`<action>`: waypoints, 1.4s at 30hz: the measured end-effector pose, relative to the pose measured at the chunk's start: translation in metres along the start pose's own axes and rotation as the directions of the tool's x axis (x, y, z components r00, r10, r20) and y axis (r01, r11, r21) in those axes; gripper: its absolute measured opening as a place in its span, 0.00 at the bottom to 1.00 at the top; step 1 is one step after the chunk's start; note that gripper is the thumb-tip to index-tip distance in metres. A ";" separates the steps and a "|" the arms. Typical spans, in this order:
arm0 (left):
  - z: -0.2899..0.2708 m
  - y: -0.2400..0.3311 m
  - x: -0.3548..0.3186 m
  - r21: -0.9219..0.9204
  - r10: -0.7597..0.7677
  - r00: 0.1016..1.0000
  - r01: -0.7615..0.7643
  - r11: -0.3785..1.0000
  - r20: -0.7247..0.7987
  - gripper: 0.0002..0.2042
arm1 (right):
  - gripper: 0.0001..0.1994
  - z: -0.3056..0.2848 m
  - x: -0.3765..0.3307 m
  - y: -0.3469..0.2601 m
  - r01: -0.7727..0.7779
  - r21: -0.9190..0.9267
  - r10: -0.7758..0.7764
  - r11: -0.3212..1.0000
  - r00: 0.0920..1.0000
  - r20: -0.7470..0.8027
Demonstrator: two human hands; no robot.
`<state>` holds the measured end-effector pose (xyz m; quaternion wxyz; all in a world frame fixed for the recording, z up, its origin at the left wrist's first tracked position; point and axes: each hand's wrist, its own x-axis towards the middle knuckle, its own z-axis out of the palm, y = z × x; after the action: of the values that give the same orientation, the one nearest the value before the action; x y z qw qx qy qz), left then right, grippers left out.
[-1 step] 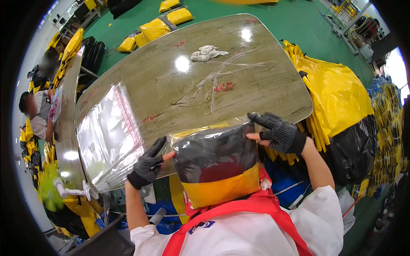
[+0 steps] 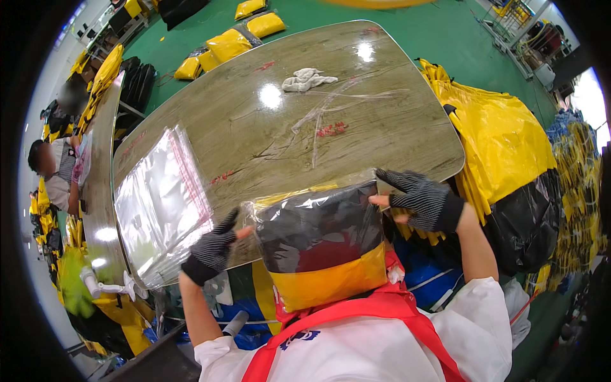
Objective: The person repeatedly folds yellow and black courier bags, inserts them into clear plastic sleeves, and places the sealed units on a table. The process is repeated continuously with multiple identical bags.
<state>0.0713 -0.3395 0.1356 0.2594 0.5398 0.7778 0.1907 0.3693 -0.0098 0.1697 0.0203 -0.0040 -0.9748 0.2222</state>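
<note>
A clear plastic bag (image 2: 318, 223) with folded black and yellow material inside rests tilted at the table's near edge, against my red apron (image 2: 356, 309). Dark red shows through its middle. My left hand (image 2: 214, 249), in a black dotted glove with bare thumb tip, is beside the bag's upper left edge, thumb and forefinger spread. At the upper right corner, my gloved right hand (image 2: 425, 202) has its forefinger stretched along the bag's edge and its thumb apart below. Neither hand appears to close round the plastic.
Flat clear bags (image 2: 159, 204) are stacked on the table's left. A white cloth (image 2: 309, 80) lies toward the back of the wooden table (image 2: 254, 146). Yellow and black bundles (image 2: 503, 140) stand at the right. Another person (image 2: 60, 165) sits at the left-hand table.
My hands have drawn slightly apart: the left a little leftward from the bag's edge, the right a little rightward. The bag stays nearly in place.
</note>
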 end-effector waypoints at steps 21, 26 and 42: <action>-0.046 -0.017 0.115 -1.000 -0.076 0.997 -0.023 0.006 -0.024 0.31 | 0.17 -0.006 -0.115 0.301 -0.952 0.213 0.822 0.220 0.064 -0.566; -0.095 -0.009 0.170 -0.986 -0.041 0.986 -0.159 0.051 -0.161 0.29 | 0.14 -0.054 -0.101 0.142 -0.386 0.487 0.615 0.783 0.369 -0.697; -0.003 0.046 0.232 -0.219 0.096 0.927 -0.185 0.958 -0.363 0.22 | 0.15 0.230 0.024 -0.192 0.651 0.148 -0.567 0.745 0.734 -0.374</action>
<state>0.0380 -0.1054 0.1189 0.1688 0.5153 0.7401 0.3978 0.3362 -0.2825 0.0463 0.2432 0.2868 -0.8661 0.3295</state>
